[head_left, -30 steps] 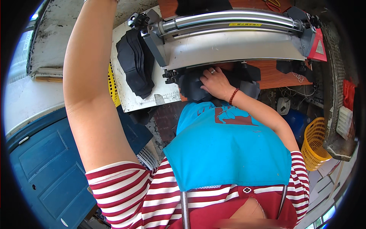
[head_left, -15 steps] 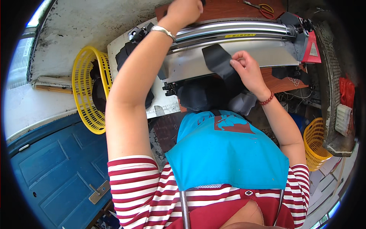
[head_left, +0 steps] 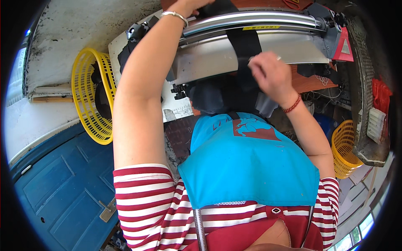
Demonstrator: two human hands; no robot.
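Now black strip (head_left: 245, 54) lengthwise across machine (head_left: 259, 37)

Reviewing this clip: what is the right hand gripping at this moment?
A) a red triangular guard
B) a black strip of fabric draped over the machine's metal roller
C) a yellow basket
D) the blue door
B: the right hand pinches the black fabric strip that hangs over the metal roller, well away from both yellow baskets.

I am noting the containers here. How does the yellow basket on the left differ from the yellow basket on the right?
The left yellow basket is tipped on its side and holds dark pieces; the right yellow basket stands upright, its contents unseen. The left one looks larger in the picture. Both are slotted yellow plastic.
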